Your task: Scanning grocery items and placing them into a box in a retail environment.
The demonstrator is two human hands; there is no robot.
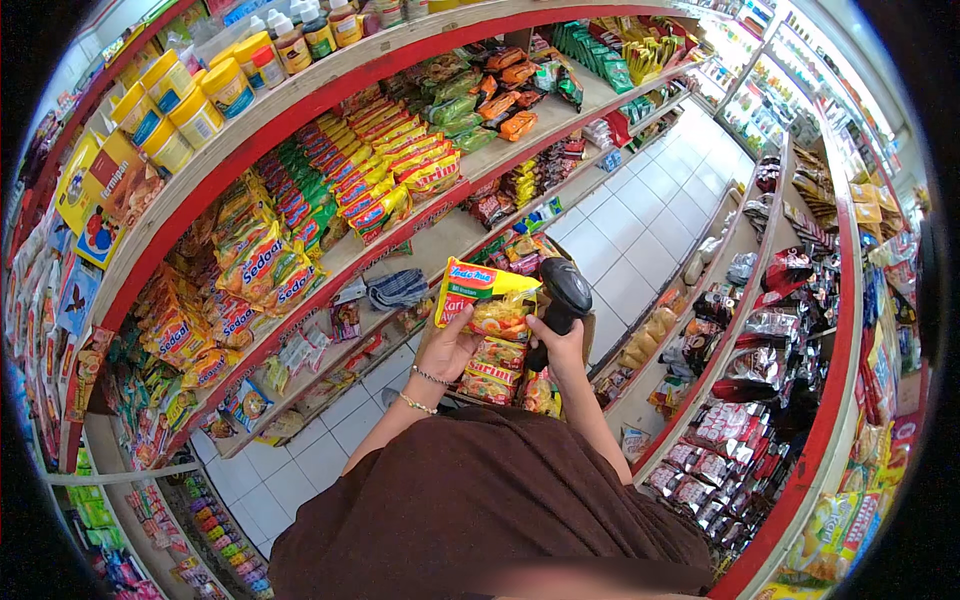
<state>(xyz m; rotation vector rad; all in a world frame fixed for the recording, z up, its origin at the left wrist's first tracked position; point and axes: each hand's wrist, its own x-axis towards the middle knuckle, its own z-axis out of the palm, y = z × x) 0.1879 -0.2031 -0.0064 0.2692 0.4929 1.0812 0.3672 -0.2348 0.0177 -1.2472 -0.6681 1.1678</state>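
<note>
A yellow packet of Indomie instant noodles (499,289) is gripped at its lower left by my left hand (450,346). My right hand (561,346) is wrapped around the handle of a black handheld barcode scanner (564,289). The scanner's head is just right of the packet, and the right thumb lies close to the packet's right edge. Below both hands, Sarimi noodle packets (491,371) lie in a box that is mostly hidden. More colourful packets (525,251) show beyond the scanner.
On the left, a red-edged shelf (442,199) carries rows of noodle packets, including Mie Sedaap (259,262). A folded blue cloth (397,289) lies on the shelf below. Yellow-lidded tubs (229,86) stand higher up. Coffee sachets (724,427) fill the right-hand shelf. A white tiled aisle (645,217) runs between.
</note>
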